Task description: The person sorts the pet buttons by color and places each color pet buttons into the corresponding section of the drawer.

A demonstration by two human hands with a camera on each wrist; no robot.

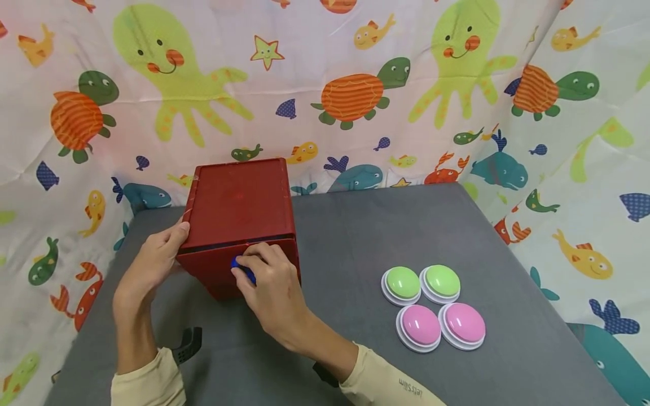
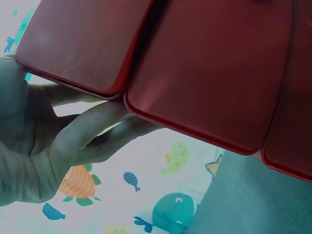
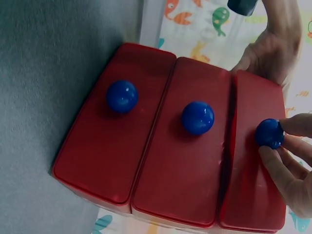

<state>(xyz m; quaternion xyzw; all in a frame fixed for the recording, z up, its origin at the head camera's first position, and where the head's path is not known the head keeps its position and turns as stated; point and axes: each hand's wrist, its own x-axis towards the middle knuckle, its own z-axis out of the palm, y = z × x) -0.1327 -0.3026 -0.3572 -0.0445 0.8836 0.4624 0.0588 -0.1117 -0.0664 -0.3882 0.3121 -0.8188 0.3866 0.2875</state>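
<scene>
A small red drawer cabinet (image 1: 238, 197) stands toward the left of the table. Three drawer fronts with round blue knobs face the right wrist camera: the bottom knob (image 3: 122, 96), the middle knob (image 3: 197, 118) and the top knob (image 3: 269, 133). My right hand (image 1: 274, 287) pinches the top knob between thumb and fingers. A dark gap runs along the upper edge of the top drawer (image 3: 253, 190). Against the cabinet's left side lies my left hand (image 1: 154, 259), its fingers (image 2: 92, 124) stretched along the wall.
Right of the cabinet, two green push buttons (image 1: 403, 282) and two pink push buttons (image 1: 420, 325) with white bases sit in a cluster on the grey table (image 1: 350, 237). A sea-animal curtain (image 1: 299, 67) closes off the back and sides.
</scene>
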